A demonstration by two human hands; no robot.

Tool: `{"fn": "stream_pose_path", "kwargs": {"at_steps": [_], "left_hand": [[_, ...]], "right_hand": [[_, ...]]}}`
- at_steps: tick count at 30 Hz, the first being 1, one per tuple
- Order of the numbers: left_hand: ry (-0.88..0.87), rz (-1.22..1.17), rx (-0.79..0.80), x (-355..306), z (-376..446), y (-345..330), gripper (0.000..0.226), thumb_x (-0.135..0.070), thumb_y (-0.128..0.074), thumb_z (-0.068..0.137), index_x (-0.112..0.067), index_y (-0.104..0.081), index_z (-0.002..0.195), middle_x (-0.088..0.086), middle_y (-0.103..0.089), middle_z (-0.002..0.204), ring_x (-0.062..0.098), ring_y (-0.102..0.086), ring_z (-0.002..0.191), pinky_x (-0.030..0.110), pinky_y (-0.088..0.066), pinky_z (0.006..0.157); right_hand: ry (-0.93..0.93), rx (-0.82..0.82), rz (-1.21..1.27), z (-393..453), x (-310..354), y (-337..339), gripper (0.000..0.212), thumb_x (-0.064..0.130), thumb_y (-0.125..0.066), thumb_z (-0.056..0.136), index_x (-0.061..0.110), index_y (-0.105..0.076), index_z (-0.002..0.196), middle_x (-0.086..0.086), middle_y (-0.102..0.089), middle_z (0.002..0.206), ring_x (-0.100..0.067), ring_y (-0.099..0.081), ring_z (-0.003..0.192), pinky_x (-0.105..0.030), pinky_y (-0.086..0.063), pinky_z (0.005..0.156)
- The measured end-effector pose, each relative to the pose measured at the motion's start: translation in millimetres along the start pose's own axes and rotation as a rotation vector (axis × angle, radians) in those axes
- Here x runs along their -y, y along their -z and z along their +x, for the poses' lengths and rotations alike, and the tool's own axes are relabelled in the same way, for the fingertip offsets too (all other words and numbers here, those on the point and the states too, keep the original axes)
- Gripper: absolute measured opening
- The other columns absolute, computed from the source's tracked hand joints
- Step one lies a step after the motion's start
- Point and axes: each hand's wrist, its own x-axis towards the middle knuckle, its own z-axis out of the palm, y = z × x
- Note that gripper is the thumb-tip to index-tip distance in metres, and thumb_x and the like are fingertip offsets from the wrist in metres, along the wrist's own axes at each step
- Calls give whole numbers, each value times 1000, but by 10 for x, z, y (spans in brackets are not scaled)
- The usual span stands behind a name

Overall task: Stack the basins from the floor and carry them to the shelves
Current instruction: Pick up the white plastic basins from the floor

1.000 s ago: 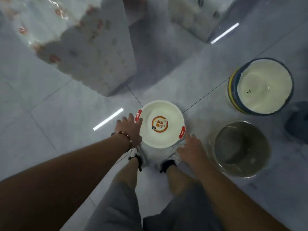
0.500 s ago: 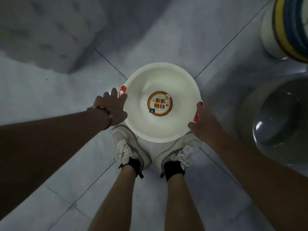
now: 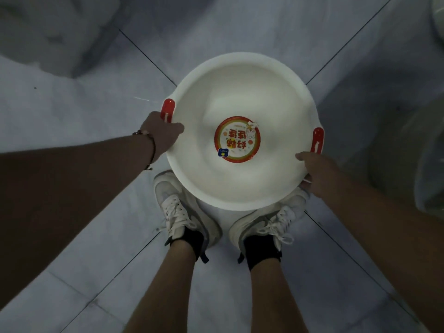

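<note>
The left hand [image 3: 163, 135] grips the left rim of the basin [image 3: 242, 131], just near of the left red handle [image 3: 168, 112]; the thumb lies over the rim and the fingers are hidden beneath it. A bead bracelet [image 3: 144, 133] sits on that wrist.

The basin is white, upright and open side up, with a round red label [image 3: 237, 139] on its bottom. It is held in front of the person, above the shoes [image 3: 182, 212] and the tiled floor [image 3: 96, 111]. Whether it is clear of the floor cannot be told for certain, but it overlaps both toes, so it is judged lifted.

The right hand [image 3: 317, 174] grips the right rim, just near of the right red handle [image 3: 317, 140], fingers curled round the edge.

At the far right edge a pale, blurred round shape [image 3: 427, 169] stands on the floor; it is probably another basin.

Procedure for the step in hand:
- Keep both grips opposite each other so the rim stays level.
- Judged next target: the vessel at right. Centre the basin over it before lowering.
- Lower straight down; a tilted entry is likely to jam the rims.
- Watch foot placement on the glossy tiles.
</note>
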Motion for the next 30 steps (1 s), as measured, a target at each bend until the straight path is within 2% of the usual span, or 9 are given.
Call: {"fn": "stream_pose_path", "kwargs": {"at_steps": [2,3,5,7,12,19,22,26,30], "left_hand": [[-16,-60,-5,-10,-211,160,24,-22,-71,80,-9,-59,97,11,-60,87,29,-56,81,42,-54,72],[-5,-95,6,-29,-342,255,20,-16,-70,84,-10,-58,99,13,-60,91,29,-57,83,43,-55,74],[29,-209,69,-148,-673,481,24,-14,-68,88,-13,-54,108,10,-59,95,27,-58,83,38,-55,69],[26,-303,134,-411,-1103,776,30,-18,-67,90,-19,-51,116,7,-60,98,27,-60,84,36,-54,68],[-107,-412,234,-1372,-2315,1702,37,-20,-67,89,-24,-56,124,5,-66,107,29,-63,91,41,-54,79],[-339,-435,506,-2548,-4089,2560,11,-17,-63,91,-19,-67,101,5,-71,98,22,-64,82,34,-51,74],[-483,-352,633,-2937,-4813,2701,20,-19,-65,90,-22,-65,109,4,-71,106,21,-64,91,35,-53,78],[-671,-151,815,-3239,-5696,2752,23,-24,-68,89,-24,-66,111,3,-73,111,22,-67,97,36,-55,74],[-835,70,983,-3315,-6593,2552,29,-30,-67,90,-31,-65,119,2,-73,113,29,-67,105,43,-57,83]], "right_hand": [[1,-2,9,-168,24,102,12,10,-63,89,7,-59,99,-11,-62,102,-22,-58,78,-39,-55,73],[-20,-5,14,-278,46,173,2,6,-61,89,6,-58,88,-14,-62,103,-23,-58,76,-41,-55,75],[-45,10,9,-560,121,386,11,0,-58,87,5,-54,78,-19,-59,106,-28,-57,84,-48,-52,90],[-44,34,67,-975,236,613,4,-2,-56,86,1,-58,86,-18,-59,105,-31,-58,88,-50,-51,93],[33,44,373,-2719,630,1398,29,-5,-53,87,3,-59,115,-15,-64,107,-31,-60,94,-43,-53,79],[203,-42,770,-5185,639,2632,33,-4,-51,90,6,-56,121,-11,-65,102,-27,-60,89,-42,-51,73],[237,-177,948,-5993,332,3045,36,-5,-54,90,-1,-54,125,-17,-62,110,-32,-58,98,-47,-50,88],[247,-257,1271,-6654,-471,3410,41,-1,-58,88,-4,-55,128,-22,-64,117,-34,-63,96,-41,-53,70],[321,-288,1528,-7274,-1344,3602,21,2,-53,92,3,-56,113,-13,-62,94,-26,-59,79,-35,-48,62]]}}
